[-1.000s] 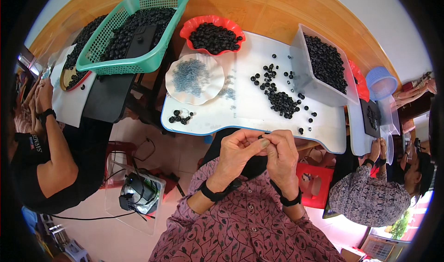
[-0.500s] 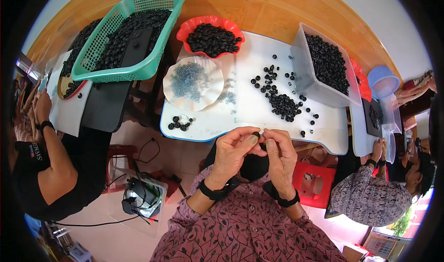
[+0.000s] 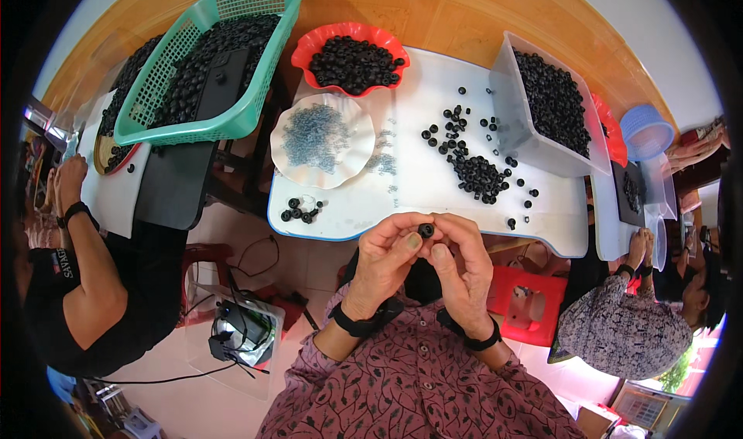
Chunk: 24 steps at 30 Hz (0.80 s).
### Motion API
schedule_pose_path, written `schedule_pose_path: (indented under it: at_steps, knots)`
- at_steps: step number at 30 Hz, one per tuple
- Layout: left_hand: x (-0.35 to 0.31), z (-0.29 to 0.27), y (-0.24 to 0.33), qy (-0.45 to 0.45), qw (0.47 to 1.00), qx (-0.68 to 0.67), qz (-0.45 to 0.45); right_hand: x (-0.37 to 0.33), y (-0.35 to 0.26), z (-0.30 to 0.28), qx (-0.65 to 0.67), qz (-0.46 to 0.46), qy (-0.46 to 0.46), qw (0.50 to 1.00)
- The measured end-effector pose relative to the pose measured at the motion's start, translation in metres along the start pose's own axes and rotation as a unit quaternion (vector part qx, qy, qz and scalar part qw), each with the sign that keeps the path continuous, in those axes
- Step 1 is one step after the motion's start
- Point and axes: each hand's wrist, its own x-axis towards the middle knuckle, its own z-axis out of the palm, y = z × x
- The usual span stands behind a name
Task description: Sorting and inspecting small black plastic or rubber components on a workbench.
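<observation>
Close to my body, just off the table's near edge, my left hand point(image 3: 385, 257) pinches a small round black part point(image 3: 426, 230) with a hole in its face, between thumb and index finger. My right hand point(image 3: 463, 265) is closed beside it, its fingertips against the part's right side; whatever else they hold is hidden. On the white table point(image 3: 433, 63) beyond lies a loose pile of small black parts point(image 3: 478, 177). A white scalloped plate point(image 3: 360, 156) holds many tiny grey-blue pieces point(image 3: 313, 137). Several black parts point(image 3: 300, 210) sit near the left front corner.
A red scalloped bowl point(image 3: 304, 40) and a clear bin point(image 3: 534, 141), both full of black parts, stand at the back. Left is a green basket point(image 3: 263, 90) of black parts. A red stool point(image 3: 526, 303) is at right. Co-workers sit left point(image 3: 101, 284) and right point(image 3: 623, 327).
The black part has turned so its hole shows, and my right fingertips have come closer around it. The whole view has shifted slightly.
</observation>
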Motion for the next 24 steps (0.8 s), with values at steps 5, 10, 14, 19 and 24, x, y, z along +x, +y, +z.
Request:
schedule_pose_path:
  at_steps: [5,10,14,19,24]
  knots:
    - [-0.001,0.004,0.001,0.006,1.0,0.026,0.009,0.0,-0.001,0.004,-0.006,0.001,0.005,1.0]
    - [-0.001,-0.001,-0.005,0.02,0.997,0.069,0.027,-0.003,0.01,0.008,0.059,0.04,0.03,0.997]
    - [0.004,-0.001,-0.014,0.047,0.996,0.077,0.023,-0.002,0.024,0.008,0.073,0.075,0.03,0.994]
    - [0.001,0.002,-0.027,0.049,0.975,0.214,0.011,0.003,0.021,0.013,0.065,0.129,0.036,0.989]
    - [0.005,0.006,-0.027,0.05,0.977,0.206,0.033,0.005,0.026,0.009,0.094,0.149,0.03,0.984]
